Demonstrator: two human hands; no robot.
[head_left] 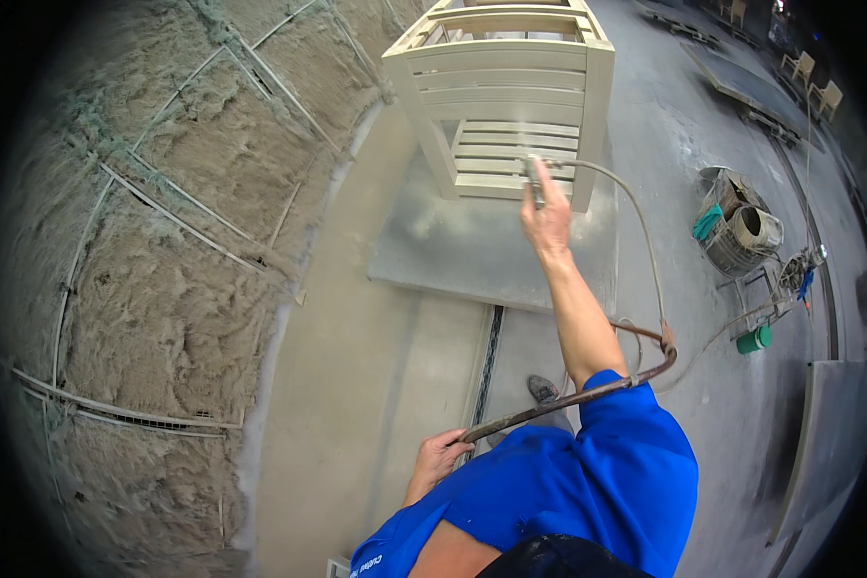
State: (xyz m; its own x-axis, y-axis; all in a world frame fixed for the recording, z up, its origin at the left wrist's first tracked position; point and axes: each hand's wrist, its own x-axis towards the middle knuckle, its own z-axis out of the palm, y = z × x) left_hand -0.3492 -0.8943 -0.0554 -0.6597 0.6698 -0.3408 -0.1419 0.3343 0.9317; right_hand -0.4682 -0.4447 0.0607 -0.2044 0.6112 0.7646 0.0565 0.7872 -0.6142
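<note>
Spray gun aimed at slatted crate

Right hand (pixel 547 220) grips spray gun (pixel 534 179), apparently upright, nozzle toward slatted crate (pixel 506 96); left hand (pixel 437 459) clasps hose (pixel 568 397).

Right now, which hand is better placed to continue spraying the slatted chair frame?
The right hand. It holds the spray gun close to the chair frame. The left hand is low by the body, gripping the hose.
</note>
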